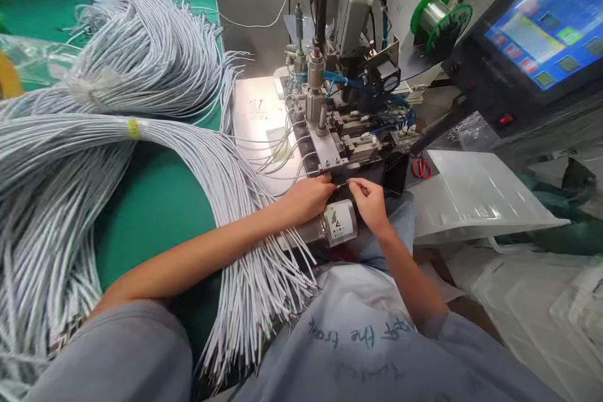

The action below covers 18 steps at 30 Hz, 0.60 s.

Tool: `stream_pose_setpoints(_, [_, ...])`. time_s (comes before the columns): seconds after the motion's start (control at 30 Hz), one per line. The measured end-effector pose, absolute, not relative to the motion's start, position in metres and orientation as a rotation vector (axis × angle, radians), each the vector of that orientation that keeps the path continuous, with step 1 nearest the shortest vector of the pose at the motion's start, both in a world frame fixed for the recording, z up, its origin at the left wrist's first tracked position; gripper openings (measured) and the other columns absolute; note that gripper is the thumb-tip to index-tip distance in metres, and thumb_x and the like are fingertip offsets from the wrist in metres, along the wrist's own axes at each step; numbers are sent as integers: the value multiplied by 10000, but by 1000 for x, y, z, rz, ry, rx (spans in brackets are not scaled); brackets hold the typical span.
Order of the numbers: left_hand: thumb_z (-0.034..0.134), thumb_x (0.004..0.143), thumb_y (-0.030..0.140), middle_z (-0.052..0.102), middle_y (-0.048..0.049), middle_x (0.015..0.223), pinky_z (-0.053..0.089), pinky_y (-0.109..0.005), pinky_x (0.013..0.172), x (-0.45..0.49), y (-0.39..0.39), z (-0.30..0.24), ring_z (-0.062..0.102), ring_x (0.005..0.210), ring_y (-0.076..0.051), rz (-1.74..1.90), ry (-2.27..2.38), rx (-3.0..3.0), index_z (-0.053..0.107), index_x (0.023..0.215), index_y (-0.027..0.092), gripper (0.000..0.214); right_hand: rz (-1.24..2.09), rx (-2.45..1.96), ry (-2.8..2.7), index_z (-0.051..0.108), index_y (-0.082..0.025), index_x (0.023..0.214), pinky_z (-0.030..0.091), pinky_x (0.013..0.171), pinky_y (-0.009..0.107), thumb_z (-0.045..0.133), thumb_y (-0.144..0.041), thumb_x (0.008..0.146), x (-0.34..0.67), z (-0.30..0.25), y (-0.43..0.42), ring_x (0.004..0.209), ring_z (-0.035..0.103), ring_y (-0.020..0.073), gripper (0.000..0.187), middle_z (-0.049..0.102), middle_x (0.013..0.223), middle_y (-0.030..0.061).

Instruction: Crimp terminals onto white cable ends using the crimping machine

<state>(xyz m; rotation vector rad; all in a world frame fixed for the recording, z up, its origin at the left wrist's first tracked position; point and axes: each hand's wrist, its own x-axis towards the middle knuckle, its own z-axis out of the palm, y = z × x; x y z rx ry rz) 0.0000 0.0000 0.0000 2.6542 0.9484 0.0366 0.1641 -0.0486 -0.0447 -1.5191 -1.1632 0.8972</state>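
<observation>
far left: grey-white cable bundles point(117, 138) lie fanned across the green table point(160, 201). left hand point(308, 198): fingers curled, pinching one end of a thin wire point(342, 185). the wire spans between both hands, just below the front edge of the machine point(330, 144). right hand point(372, 201): thumb and forefinger closed on the wire. further right: red scissors point(421, 168), clear plastic bag point(475, 191), lit touchscreen point(546, 25).

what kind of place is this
Probably a factory wire-assembly station: bundles of grey wires on a green bench, a pneumatic machine with a touchscreen, and the left hand and right hand pinching one wire.
</observation>
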Motion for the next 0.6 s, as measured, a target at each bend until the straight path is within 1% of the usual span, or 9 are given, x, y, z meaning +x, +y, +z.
stream_pose_setpoints(0.17, [375,891,154,624,-98,918,507,-256,654,2,2,-2,639,736,-165,2,936,2666,661,971,123,299,1078,-1508,-1148,637,-150,701,465,653,297,587,-362,655,170,-53,-37,657,577,163,223,663,700,48])
stream_pose_setpoints(0.3, [358,899,160,623,-111,912,514,-257,668,1,2,-4,639,745,-162,2,936,2658,656,974,116,310,1152,-1486,-1175,610,-154,648,448,619,276,581,-351,661,169,-56,-32,602,531,131,199,611,621,8])
stream_pose_setpoints(0.4, [364,885,132,622,-111,938,521,-280,677,0,2,-5,645,758,-172,1,939,2656,633,1054,131,318,1167,-1480,-1178,607,-151,643,430,593,263,580,-345,660,168,-56,-30,583,504,117,196,586,601,-4])
stream_pose_setpoints(0.5, [394,842,87,603,-117,972,520,-302,639,-1,1,-5,644,723,-183,-43,931,2716,590,1150,146,370,1200,-1477,-1171,600,-152,637,410,567,250,589,-326,647,168,-54,-29,563,480,103,174,567,592,-14])
stream_pose_setpoints(0.6, [409,814,59,584,-123,961,514,-306,627,-2,0,-6,642,729,-195,-81,899,2803,578,1161,135,393,1264,-1472,-1140,590,-157,626,392,533,240,600,-311,628,169,-50,-27,538,456,94,155,543,574,-25])
